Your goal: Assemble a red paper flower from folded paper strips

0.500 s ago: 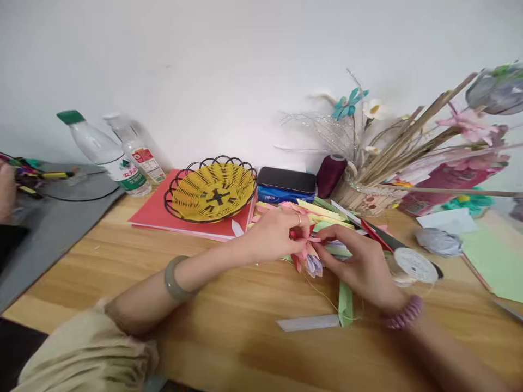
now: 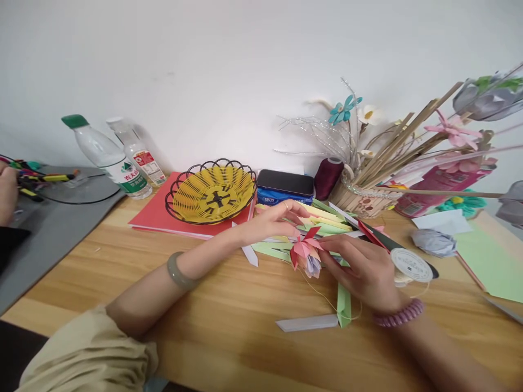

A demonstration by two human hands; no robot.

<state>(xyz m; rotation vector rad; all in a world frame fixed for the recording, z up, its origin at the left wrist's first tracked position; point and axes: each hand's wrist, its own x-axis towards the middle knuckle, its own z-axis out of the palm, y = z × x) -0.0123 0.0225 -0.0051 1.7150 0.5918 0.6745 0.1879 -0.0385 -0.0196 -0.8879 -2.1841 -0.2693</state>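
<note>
My right hand [image 2: 363, 269] pinches a small folded paper flower [image 2: 306, 253], pink and red with a lilac part below, just above the wooden table [image 2: 229, 321]. A thin thread [image 2: 327, 296] trails from the flower toward a white spool [image 2: 411, 265] beside that hand. My left hand [image 2: 273, 220] hovers to the flower's left with fingers spread, over a heap of folded paper strips [image 2: 322, 220] in green, yellow and white. Its fingertips are close to the flower; I cannot tell whether they touch it.
A yellow wire basket [image 2: 212, 190] sits on red card. Two water bottles [image 2: 110, 158], a black case [image 2: 286, 182], a dark red thread cone [image 2: 327, 177] and a holder of sticks and paper flowers [image 2: 368, 198] line the wall. Another person's hand [image 2: 6, 193] holds pens at far left.
My left hand has let go of the flower and opened, lifting slightly up and left. The flower now shows clearly, held by my right hand alone.
</note>
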